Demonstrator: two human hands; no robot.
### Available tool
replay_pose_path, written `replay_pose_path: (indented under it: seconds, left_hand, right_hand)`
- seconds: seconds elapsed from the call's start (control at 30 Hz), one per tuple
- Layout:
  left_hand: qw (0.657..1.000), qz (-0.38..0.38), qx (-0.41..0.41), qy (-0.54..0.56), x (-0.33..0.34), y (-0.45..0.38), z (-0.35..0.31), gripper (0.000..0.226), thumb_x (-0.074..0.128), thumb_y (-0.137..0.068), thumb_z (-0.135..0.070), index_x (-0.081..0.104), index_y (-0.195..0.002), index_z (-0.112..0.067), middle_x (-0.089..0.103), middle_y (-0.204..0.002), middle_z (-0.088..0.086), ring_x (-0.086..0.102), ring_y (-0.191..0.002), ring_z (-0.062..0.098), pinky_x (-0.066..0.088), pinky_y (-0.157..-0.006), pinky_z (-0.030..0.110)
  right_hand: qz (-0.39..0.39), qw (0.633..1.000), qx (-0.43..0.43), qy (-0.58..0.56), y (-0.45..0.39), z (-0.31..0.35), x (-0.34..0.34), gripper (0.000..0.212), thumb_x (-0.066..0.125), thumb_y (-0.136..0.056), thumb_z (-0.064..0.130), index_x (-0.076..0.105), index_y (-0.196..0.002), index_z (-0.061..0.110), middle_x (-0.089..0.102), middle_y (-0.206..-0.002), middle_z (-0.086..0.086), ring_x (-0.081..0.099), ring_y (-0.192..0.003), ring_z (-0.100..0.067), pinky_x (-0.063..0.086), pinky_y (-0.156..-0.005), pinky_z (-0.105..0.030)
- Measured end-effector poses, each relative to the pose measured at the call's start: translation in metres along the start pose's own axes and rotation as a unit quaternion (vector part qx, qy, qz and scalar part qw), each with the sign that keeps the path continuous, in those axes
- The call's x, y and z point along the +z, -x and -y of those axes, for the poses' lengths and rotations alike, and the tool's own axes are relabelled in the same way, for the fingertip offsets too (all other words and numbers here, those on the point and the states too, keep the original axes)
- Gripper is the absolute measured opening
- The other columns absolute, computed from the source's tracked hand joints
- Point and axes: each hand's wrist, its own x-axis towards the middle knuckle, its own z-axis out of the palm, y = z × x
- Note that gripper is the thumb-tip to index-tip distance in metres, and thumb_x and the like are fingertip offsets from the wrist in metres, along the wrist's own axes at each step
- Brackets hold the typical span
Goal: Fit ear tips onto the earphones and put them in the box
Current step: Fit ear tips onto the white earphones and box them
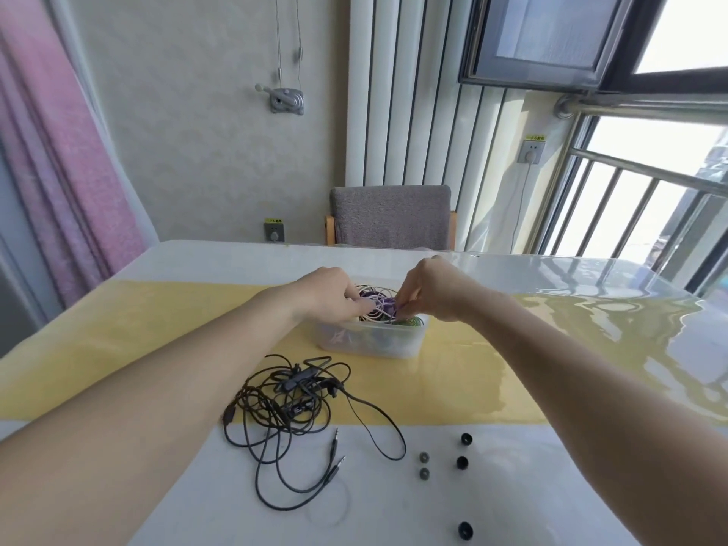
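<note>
Tucking coloured earphones (378, 307) into the box (370, 340), centre frame: left hand (335, 295) presses the coil with loosely bent fingers, right hand (427, 289) pinches a purple loop. Black earphones (283, 403) lie lower left of the box, nearer the left hand; loose ear tips (461, 462) lower right.

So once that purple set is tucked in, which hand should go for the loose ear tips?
Right, probably. The ear tips lie on the right hand's side of the table; the black earphones lie nearer the left hand. Both hands are at the box.
</note>
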Motion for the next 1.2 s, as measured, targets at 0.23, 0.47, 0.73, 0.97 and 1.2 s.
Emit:
replay_pose_path:
  seconds: [0.23, 0.47, 0.73, 0.97, 1.2]
  left_hand:
    - [0.996, -0.086, 0.022, 0.02, 0.004, 0.01, -0.003, 0.04, 0.044, -0.098, -0.027, 0.058, -0.073, -0.001, 0.061, -0.074, 0.015, 0.055, -0.071, 0.028, 0.042, -0.064, 0.038]
    - [0.97, -0.225, 0.087, 0.021, -0.003, 0.045, -0.007, 0.028, 0.053, -0.095, -0.017, 0.064, -0.12, -0.018, 0.051, -0.126, -0.004, 0.043, -0.12, 0.011, 0.037, -0.105, 0.031]
    - [0.983, 0.091, -0.029, -0.155, 0.013, 0.105, 0.003, 0.057, 0.06, -0.084, -0.059, 0.052, -0.13, -0.028, 0.041, -0.112, -0.007, 0.045, -0.115, 0.015, 0.042, -0.095, 0.031]
    - [0.994, -0.084, -0.009, -0.072, 0.029, 0.12, 0.017, 0.01, 0.066, -0.085, -0.031, 0.057, -0.082, -0.032, 0.05, -0.092, -0.014, 0.054, -0.084, 0.01, 0.045, -0.075, 0.026]
    - [0.941, -0.175, 0.003, 0.289, 0.025, 0.127, 0.021, 0.007, 0.07, -0.087, -0.01, 0.064, -0.083, -0.012, 0.073, -0.078, 0.008, 0.067, -0.065, 0.018, 0.051, -0.068, 0.028]
  right_hand:
    - [0.129, 0.964, -0.016, 0.233, -0.003, 0.033, -0.001, 0.017, 0.055, -0.091, 0.005, 0.071, -0.087, 0.002, 0.059, -0.075, -0.012, 0.055, -0.08, -0.03, 0.048, -0.065, -0.033]
    - [0.164, 0.972, 0.032, 0.164, 0.009, 0.038, -0.014, 0.036, 0.045, -0.094, 0.014, 0.066, -0.119, -0.003, 0.067, -0.119, -0.022, 0.065, -0.101, -0.034, 0.054, -0.088, -0.043]
    - [-0.054, 0.998, -0.014, 0.008, 0.027, 0.027, -0.022, 0.009, 0.076, -0.085, 0.014, 0.081, -0.093, 0.016, 0.078, -0.094, 0.0, 0.067, -0.081, -0.008, 0.049, -0.078, -0.02]
    - [-0.192, 0.978, -0.071, -0.044, 0.04, 0.036, -0.013, 0.008, 0.073, -0.088, 0.015, 0.079, -0.093, 0.018, 0.072, -0.094, 0.005, 0.063, -0.084, -0.007, 0.046, -0.077, -0.016]
    - [-0.06, 0.982, -0.119, -0.131, 0.082, 0.077, 0.033, 0.025, 0.067, -0.095, 0.022, 0.07, -0.118, 0.016, 0.072, -0.106, 0.005, 0.069, -0.087, -0.006, 0.049, -0.071, -0.008]
